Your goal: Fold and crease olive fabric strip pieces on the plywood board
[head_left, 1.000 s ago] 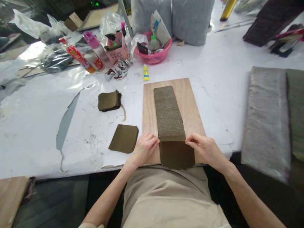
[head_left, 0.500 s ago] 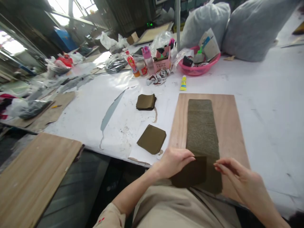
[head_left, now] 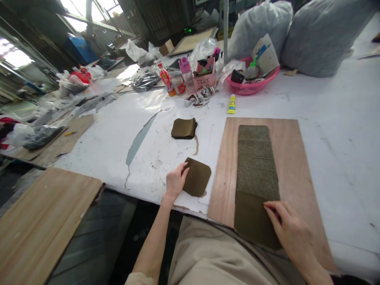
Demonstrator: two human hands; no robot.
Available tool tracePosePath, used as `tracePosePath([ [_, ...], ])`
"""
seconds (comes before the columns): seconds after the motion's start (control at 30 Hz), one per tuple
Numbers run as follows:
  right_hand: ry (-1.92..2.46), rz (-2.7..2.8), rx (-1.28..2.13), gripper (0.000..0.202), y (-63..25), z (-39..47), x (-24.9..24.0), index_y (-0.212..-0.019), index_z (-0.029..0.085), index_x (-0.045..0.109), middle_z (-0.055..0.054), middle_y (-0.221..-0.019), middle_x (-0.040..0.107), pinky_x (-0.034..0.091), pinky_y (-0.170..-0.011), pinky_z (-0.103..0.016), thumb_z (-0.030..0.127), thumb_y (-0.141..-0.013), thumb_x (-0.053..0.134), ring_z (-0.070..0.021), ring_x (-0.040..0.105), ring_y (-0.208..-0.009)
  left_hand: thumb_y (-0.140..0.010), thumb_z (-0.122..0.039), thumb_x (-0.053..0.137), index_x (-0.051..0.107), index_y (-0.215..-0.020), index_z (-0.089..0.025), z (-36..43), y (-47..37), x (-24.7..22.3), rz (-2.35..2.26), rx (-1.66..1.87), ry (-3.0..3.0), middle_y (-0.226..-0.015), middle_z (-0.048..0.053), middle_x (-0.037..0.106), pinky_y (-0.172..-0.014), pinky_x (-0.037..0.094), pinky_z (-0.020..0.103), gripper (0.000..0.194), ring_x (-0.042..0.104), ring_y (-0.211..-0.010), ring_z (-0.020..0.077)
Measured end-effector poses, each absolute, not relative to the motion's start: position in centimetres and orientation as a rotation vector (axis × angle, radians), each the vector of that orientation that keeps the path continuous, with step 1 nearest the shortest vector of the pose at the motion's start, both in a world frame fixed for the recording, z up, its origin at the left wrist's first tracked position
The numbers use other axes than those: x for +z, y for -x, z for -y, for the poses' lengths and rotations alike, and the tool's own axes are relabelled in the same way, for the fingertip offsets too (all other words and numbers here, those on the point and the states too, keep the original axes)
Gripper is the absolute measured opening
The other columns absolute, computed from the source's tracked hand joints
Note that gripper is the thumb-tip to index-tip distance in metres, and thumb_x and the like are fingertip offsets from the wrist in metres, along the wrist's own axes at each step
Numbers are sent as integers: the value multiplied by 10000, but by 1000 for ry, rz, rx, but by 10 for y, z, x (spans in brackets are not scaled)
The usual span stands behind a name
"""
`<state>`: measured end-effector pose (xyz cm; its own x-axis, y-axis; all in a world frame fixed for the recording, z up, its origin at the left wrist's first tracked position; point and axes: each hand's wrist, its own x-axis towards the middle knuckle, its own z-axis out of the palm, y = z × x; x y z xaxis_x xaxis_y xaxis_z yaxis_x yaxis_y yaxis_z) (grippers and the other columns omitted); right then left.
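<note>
My left hand (head_left: pixel 175 181) is closed at the left edge of a brown sheet (head_left: pixel 198 178) with clipped corners, thumb and fingers pinching it over the near pile. My right hand (head_left: pixel 292 229) has thumb and forefinger pressed together on the right side of a smooth brown piece (head_left: pixel 253 217). Whatever those fingertips pinch is too small to make out. That piece covers the near end of a long, ribbed grey-brown strip (head_left: pixel 257 162), which lies on a plywood board (head_left: pixel 222 178). Farther back sits a stack of similar brown pieces (head_left: pixel 183 128).
A yellow tube (head_left: pixel 232 104) lies behind the board. Beyond it stand a pink basin (head_left: pixel 252 87) of odds and ends, a red-labelled bottle (head_left: pixel 166 79) and a purple-capped bottle (head_left: pixel 186 75). Large grey sacks (head_left: pixel 323 39) rest at the back right. Another wooden board (head_left: pixel 50 213) is at left.
My left hand has moved left, carrying a brown sheet from beside the strip to the near pile. My right hand stays by the strip's near end, its fingertips now over the smooth piece.
</note>
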<state>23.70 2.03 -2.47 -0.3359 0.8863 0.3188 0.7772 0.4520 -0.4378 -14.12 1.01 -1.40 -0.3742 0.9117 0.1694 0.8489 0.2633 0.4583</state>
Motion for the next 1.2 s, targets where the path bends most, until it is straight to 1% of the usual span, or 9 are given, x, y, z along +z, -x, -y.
tracePosePath([
  [0.17,1397,2185,305,251,-237,-20,-23,-933,220,610,-17,-907,674,469,-693,-276,385,-985,427,-163,654,-782,-950,-342,537,617,-1197,-261,-9,146,-6,-2407,703,-1720,-871,10,719,-724,471,254,272,678,-776,177],
  [0.37,1401,2183,340,217,-234,-20,-18,-938,221,611,-22,-922,672,466,-692,-285,360,-976,448,-173,653,-796,-933,-365,563,600,-1199,-233,-11,154,-4,-2423,564,-1850,-800,5,671,-676,438,260,299,636,-730,175],
  [0.57,1419,2164,385,175,-231,-17,-17,-939,211,608,-32,-919,662,473,-731,-288,307,-976,466,-178,642,-828,-928,-375,563,610,-1180,-194,-8,158,-5,-2487,419,-2098,-933,71,644,-750,439,305,314,604,-891,231],
  [0.7,1466,2192,305,155,-227,-13,-8,-999,201,630,-56,-970,657,472,-794,-314,241,-971,483,-200,623,-919,-951,-342,508,640,-1149,-186,-4,148,6,-2484,500,-2204,-994,105,630,-826,439,363,284,563,-978,274],
  [0.8,1496,2213,313,147,-222,-14,-2,-1043,196,634,-70,-1033,644,472,-842,-339,228,-955,521,-215,592,-977,-951,-306,514,651,-1132,-199,-4,119,12,-2294,701,-2232,-997,92,629,-864,448,374,250,565,-982,257],
  [0.9,1490,2235,353,142,-218,-17,-1,-1056,207,632,-75,-1056,630,471,-852,-357,240,-936,561,-227,566,-991,-951,-273,525,654,-1086,-224,-5,70,15,-1883,813,-2206,-990,59,624,-830,476,325,194,588,-941,206],
  [1.03,1518,2283,327,141,-213,-22,-2,-1043,196,632,-78,-1028,619,457,-831,-363,242,-914,597,-240,543,-971,-965,-222,493,635,-1096,-212,-10,10,11,-1469,666,-2284,-980,54,620,-819,487,313,193,581,-928,188],
  [1.13,1544,2316,325,105,-211,-25,0,-994,199,638,-70,-971,611,443,-805,-357,235,-897,622,-240,534,-941,-956,-216,509,616,-1119,-195,-18,-10,6,-1456,564,-2372,-968,64,602,-813,487,346,196,560,-929,209],
  [1.2,1552,2326,340,49,-210,-26,2,-935,208,641,-61,-929,606,436,-785,-354,231,-895,625,-232,532,-906,-950,-231,525,617,-1081,-198,-23,-14,3,-1472,541,-2391,-942,57,583,-794,484,351,163,550,-914,214],
])
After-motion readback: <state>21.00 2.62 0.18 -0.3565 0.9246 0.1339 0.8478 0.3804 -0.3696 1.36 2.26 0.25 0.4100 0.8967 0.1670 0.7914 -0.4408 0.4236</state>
